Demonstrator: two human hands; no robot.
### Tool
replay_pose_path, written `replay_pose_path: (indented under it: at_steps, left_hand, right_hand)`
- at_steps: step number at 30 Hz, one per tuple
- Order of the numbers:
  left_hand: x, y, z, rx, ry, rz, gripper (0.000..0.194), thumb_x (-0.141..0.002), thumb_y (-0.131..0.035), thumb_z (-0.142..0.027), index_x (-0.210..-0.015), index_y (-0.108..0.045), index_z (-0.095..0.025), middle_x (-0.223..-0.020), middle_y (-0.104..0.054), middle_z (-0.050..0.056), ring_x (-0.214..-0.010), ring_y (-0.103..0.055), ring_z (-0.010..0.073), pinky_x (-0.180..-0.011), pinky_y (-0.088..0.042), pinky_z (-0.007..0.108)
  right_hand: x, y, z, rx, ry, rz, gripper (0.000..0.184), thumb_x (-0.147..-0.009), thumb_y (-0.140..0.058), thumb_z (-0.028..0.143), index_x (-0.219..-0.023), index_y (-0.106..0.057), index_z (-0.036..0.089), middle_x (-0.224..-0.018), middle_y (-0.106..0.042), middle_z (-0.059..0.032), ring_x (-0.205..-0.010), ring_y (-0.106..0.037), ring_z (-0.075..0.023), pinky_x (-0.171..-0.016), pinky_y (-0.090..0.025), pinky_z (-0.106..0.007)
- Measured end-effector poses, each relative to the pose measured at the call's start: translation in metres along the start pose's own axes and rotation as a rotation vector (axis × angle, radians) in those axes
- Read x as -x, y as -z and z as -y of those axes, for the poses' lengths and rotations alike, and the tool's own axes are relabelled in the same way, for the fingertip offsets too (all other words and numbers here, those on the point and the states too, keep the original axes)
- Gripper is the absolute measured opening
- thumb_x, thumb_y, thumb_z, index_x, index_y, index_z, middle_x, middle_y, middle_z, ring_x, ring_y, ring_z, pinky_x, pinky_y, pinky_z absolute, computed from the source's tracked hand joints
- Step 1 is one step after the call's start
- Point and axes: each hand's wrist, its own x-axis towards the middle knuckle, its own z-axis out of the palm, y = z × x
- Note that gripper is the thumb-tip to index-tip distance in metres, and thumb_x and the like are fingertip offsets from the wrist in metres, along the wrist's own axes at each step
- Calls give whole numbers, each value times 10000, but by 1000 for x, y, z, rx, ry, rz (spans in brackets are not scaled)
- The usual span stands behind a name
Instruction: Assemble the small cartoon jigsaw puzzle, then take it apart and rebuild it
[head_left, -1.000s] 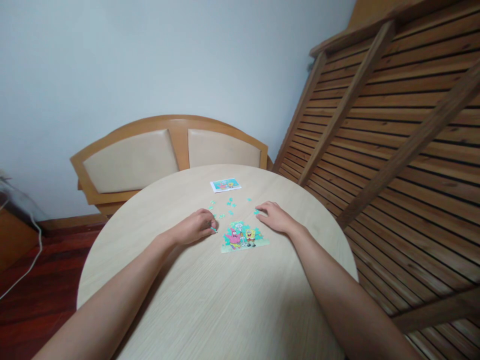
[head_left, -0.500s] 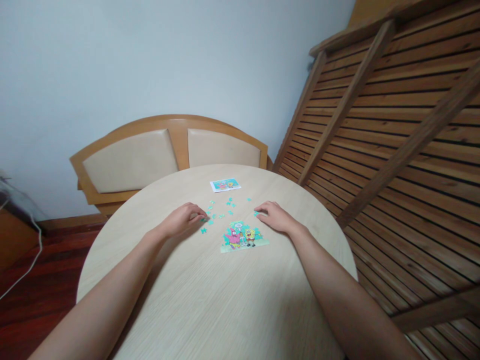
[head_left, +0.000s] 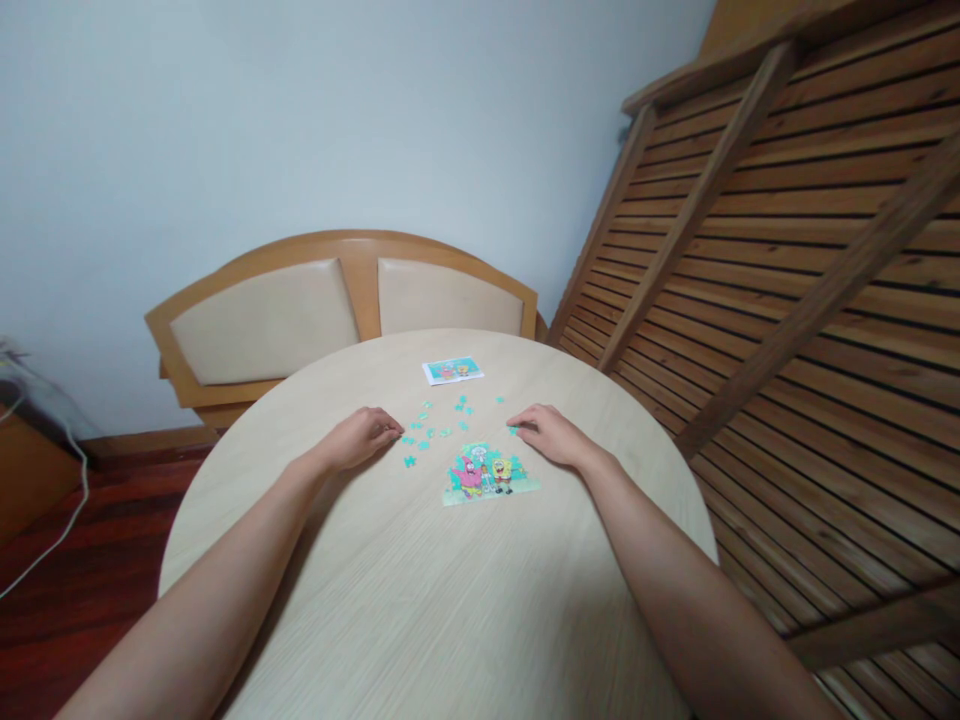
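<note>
A partly joined jigsaw puzzle [head_left: 487, 478] lies on the table, with a pink starfish, a yellow sponge and other cartoon figures on it. Beyond it and to its left, several loose turquoise puzzle pieces [head_left: 424, 445] are scattered. My left hand [head_left: 366, 438] is at the left edge of these pieces, fingers curled and tips together; whatever they hold, if anything, is hidden. Up and right of the joined part, my right hand [head_left: 551, 433] pinches a small turquoise puzzle piece [head_left: 513, 431] between thumb and forefinger, close to the tabletop.
Farther back on the round pale wood table [head_left: 450, 600] lies a picture card [head_left: 453, 371] with the same figures. A padded wooden headboard [head_left: 352, 290] stands behind the table. Slatted wooden panels [head_left: 750, 300] lean on the right. A white cable [head_left: 75, 510] hangs at left.
My left hand has drawn back a little to the left, off the loose pieces, and its fingers have come closer together. My right hand has hardly moved.
</note>
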Motion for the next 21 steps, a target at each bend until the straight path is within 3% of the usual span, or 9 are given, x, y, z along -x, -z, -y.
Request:
replay_pose_path:
  at_steps: [4, 9, 17, 21]
  left_hand:
    - [0, -5, -2, 30, -88, -21, 316, -922, -547, -432, -1030, -738, -205, -1090, -712, 100, -991, -650, 228, -953, -486, 368]
    - [-4, -12, -6, 41, -139, -31, 231, -915, -540, -355, -939, -696, -186, -997, -712, 96, -932, -643, 218, -926, -484, 370]
    - [-2, -6, -19, 103, -47, -21, 190, -887, -566, -327, -888, -681, -176, -930, -720, 72, -879, -656, 208, -855, -500, 338]
    - [-4, -8, -33, 209, -18, -99, 211, -903, -577, -368, -922, -667, -179, -924, -723, 56, -852, -656, 199, -806, -500, 328]
  right_hand:
    - [0, 0, 1, 4, -9, 7, 261, -880, -602, 179, -1081, -768, 193, -1090, -731, -108, -1046, -653, -245, -1006, -459, -385]
    - [0, -2, -1, 11, -31, 15, 264, -888, -604, 197, -1101, -760, 193, -1108, -722, -111, -1064, -643, -247, -1021, -449, -395]
    - [1, 1, 4, 20, -28, -4, 291, -874, -612, 190, -1137, -732, 155, -1137, -719, -134, -1081, -647, -254, -1014, -457, -394]
    - [0, 2, 18, -69, -39, -56, 278, -864, -634, 213, -1112, -729, 131, -1115, -728, -139, -1035, -663, -246, -992, -470, -400]
